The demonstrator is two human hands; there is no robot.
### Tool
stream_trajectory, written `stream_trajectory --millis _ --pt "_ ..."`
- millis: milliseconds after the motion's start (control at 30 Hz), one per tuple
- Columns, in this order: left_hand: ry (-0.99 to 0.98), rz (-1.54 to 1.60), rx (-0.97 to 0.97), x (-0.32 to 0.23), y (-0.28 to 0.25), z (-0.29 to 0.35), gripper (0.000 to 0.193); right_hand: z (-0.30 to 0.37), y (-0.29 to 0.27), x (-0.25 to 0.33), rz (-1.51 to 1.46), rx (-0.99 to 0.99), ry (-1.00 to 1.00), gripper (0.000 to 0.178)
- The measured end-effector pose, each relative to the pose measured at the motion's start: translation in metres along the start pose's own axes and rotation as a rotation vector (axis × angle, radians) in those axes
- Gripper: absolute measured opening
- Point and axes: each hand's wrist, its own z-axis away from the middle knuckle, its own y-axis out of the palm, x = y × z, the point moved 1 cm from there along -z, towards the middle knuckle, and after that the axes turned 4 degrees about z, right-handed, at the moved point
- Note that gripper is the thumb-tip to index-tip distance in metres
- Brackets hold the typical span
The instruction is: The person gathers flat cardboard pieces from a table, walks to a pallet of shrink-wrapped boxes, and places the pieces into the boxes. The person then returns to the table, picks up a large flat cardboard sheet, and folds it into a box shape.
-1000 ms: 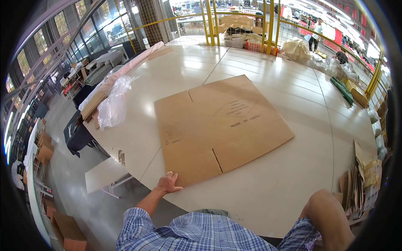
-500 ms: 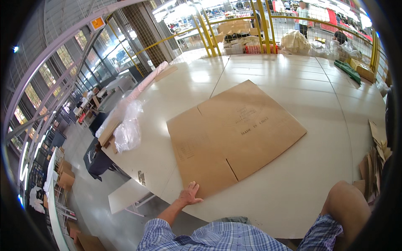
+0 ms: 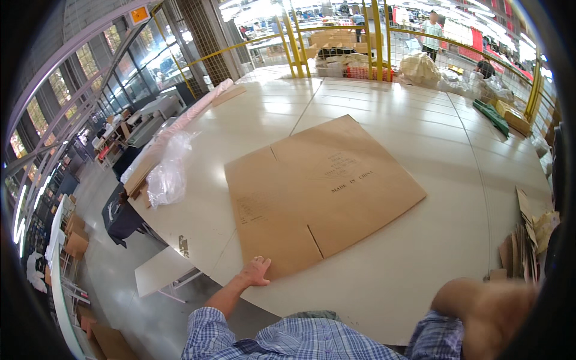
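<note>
A flattened brown cardboard box with dark print and slits along two edges lies flat on a large pale table. My left hand rests on its near left corner, fingers stretched out and spread, pressing on the cardboard without gripping it. At the lower right my right arm is bent up close to the camera. My right hand is smeared by motion there, so its fingers cannot be made out, nor whether it holds anything.
Clear plastic wrap and a pale pink roll lie along the left edge. Cardboard pieces stack at the right. A green bundle sits at the far right, before a yellow-framed mesh fence. A small white table stands lower left.
The whole view has shifted, so the table and cardboard appear slightly further left. My right arm has moved and blurred. My left hand stays on the same cardboard corner.
</note>
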Motion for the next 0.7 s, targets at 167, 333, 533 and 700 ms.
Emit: stream_trajectory --millis 167,333,533,700 --pt "-0.022 -0.012 0.005 0.015 0.005 -0.007 0.059 0.239 0.005 -0.019 0.157 0.307 1.663 0.043" --pt "-0.221 0.062 0.258 0.037 0.005 -0.014 0.068 0.417 0.01 0.098 0.403 0.392 2.206 0.059" --pt "0.096 -0.151 -0.031 0.045 -0.003 -0.014 0.086 0.468 0.028 0.111 0.23 0.166 2.412 0.06" --pt "0.107 0.009 -0.066 0.04 0.003 -0.028 0.099 0.488 0.065 0.092 0.344 0.2 2.379 0.042"
